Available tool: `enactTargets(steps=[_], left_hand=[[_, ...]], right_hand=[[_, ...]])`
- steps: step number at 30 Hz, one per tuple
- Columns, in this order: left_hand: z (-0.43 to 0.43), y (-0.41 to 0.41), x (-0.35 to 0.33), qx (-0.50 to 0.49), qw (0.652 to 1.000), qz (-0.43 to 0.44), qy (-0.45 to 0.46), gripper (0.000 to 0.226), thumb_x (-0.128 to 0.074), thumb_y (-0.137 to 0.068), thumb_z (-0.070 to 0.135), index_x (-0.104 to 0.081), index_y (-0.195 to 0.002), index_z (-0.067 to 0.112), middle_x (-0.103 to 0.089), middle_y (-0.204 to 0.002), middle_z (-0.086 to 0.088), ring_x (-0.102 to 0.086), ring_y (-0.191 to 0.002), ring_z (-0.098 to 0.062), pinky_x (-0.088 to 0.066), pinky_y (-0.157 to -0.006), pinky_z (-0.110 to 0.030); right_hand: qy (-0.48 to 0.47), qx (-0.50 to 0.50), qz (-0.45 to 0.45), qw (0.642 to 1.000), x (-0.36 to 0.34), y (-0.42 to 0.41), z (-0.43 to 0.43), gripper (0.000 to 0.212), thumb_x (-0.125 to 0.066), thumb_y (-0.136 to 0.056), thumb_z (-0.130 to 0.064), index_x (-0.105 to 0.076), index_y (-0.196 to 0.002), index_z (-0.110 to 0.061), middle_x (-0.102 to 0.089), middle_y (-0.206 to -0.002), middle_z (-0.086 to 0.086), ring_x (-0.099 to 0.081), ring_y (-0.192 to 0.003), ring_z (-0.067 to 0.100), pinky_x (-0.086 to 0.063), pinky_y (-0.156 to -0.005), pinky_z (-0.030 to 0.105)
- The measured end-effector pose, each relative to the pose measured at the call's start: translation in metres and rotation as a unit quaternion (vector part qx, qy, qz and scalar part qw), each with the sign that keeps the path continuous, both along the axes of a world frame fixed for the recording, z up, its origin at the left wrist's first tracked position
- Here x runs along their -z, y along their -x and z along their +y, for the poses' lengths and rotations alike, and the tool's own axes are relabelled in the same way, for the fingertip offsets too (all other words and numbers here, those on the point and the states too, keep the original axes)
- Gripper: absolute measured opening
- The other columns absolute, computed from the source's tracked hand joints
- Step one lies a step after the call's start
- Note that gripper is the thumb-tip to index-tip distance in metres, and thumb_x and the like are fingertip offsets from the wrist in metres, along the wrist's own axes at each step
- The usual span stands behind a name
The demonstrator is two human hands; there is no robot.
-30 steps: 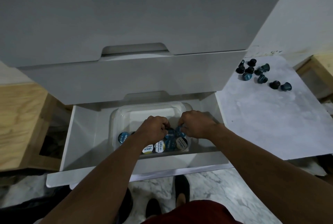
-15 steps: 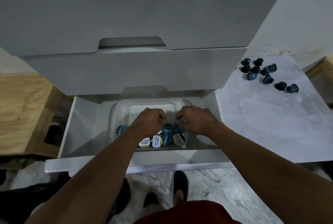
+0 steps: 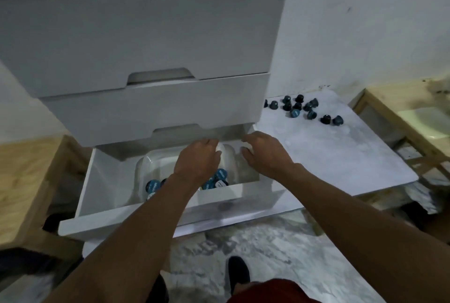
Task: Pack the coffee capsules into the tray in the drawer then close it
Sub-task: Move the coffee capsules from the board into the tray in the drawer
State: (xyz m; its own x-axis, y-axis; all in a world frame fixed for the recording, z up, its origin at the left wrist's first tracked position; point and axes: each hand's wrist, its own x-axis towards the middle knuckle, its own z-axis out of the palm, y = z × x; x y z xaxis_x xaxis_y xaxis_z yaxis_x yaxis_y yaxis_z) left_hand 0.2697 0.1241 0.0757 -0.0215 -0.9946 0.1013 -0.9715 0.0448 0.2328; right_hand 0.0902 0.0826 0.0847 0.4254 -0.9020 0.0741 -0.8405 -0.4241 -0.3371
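Observation:
The bottom drawer (image 3: 102, 195) of a white cabinet stands pulled out. Inside it sits a clear plastic tray (image 3: 143, 168) holding several blue coffee capsules (image 3: 153, 185), some with white lids facing up. My left hand (image 3: 197, 160) hovers over the tray with fingers loosely spread and nothing in it. My right hand (image 3: 263, 154) is above the drawer's right rear corner, fingers apart, empty. Several more dark blue capsules (image 3: 295, 113) lie scattered on the marble slab (image 3: 328, 156) to the right.
Closed white drawers (image 3: 146, 42) stack above the open one. Light wooden furniture (image 3: 26, 181) stands at the left and a wooden frame (image 3: 401, 122) at the right. My dark shoe (image 3: 238, 276) rests on the marble floor below the drawer front.
Both hands have lifted off the capsules in the tray and opened, the right hand moving right toward the slab. My head has tilted up, showing more of the cabinet.

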Motion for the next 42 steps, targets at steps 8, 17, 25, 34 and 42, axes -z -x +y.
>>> enactTargets(steps=[8,17,25,34,42], left_hand=[[0.015,0.074,-0.023,0.108,0.988,-0.017,0.107,0.044,-0.044,-0.095,0.027,-0.044,-0.135,0.008,-0.053,-0.132,-0.011,-0.05,-0.119,-0.029,-0.039,-0.101,-0.038],[-0.014,0.162,-0.029,0.165,0.975,-0.047,0.144,0.041,-0.049,-0.094,0.03,-0.05,-0.129,0.01,-0.057,-0.127,-0.011,-0.055,-0.114,-0.028,-0.042,-0.098,-0.038],[-0.096,0.259,-0.001,0.161,0.973,-0.083,0.143,0.03,-0.071,-0.076,0.028,-0.065,-0.1,0.01,-0.068,-0.092,-0.007,-0.064,-0.076,-0.024,-0.052,-0.066,-0.033],[-0.185,0.359,0.014,0.119,0.985,-0.044,0.115,0.029,-0.072,-0.076,0.024,-0.065,-0.1,0.008,-0.067,-0.092,-0.008,-0.065,-0.08,-0.026,-0.053,-0.065,-0.033],[-0.237,0.376,0.049,0.111,0.991,-0.059,0.039,0.029,-0.075,-0.074,0.024,-0.064,-0.096,0.009,-0.067,-0.085,-0.007,-0.066,-0.08,-0.027,-0.055,-0.065,-0.035]], right_hand=[[0.088,0.11,0.035,0.989,-0.01,0.075,0.037,0.047,-0.052,-0.094,-0.029,-0.046,-0.133,-0.005,-0.052,-0.134,0.016,-0.044,-0.125,0.035,-0.044,-0.097,0.045],[0.09,0.178,0.039,0.979,-0.01,0.156,0.032,0.051,-0.047,-0.096,-0.037,-0.04,-0.14,-0.012,-0.045,-0.143,0.012,-0.039,-0.132,0.03,-0.042,-0.102,0.041],[0.068,0.201,0.026,0.977,0.009,0.258,-0.039,0.047,-0.045,-0.097,-0.038,-0.044,-0.137,-0.014,-0.046,-0.14,0.01,-0.043,-0.127,0.028,-0.042,-0.099,0.037],[0.014,0.172,0.009,0.985,0.021,0.357,-0.137,0.044,-0.045,-0.097,-0.037,-0.043,-0.136,-0.016,-0.046,-0.141,0.008,-0.045,-0.127,0.025,-0.043,-0.104,0.04],[-0.042,0.117,0.005,0.992,0.05,0.373,-0.205,0.04,-0.049,-0.096,-0.029,-0.048,-0.131,-0.01,-0.052,-0.133,0.011,-0.049,-0.12,0.028,-0.042,-0.101,0.037]])
